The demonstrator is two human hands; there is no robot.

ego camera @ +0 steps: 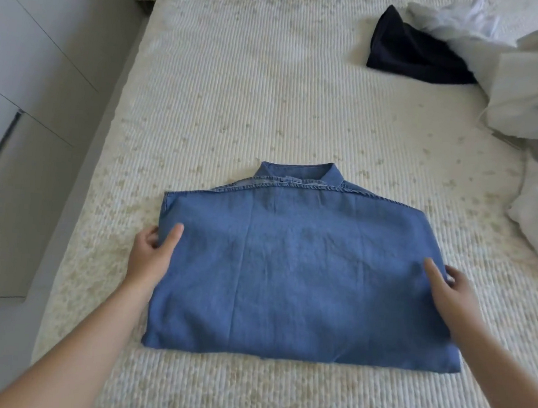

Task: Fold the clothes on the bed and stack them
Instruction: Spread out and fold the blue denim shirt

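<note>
On the bed (270, 76), folded denim shirt (301, 269) lies flat, collar away; left hand (149, 256) and right hand (452, 290) pinch opposite side edges, thumbs on top, fingers beneath. No legible writing.

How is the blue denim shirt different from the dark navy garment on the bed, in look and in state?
The blue denim shirt is mid blue; the dark navy garment is almost black. The shirt lies flat, folded into a neat rectangle with its collar showing, while the navy garment lies crumpled beside the white clothes. The left hand and right hand grip the shirt's side edges; nothing touches the navy garment. Both rest on the bed.
</note>
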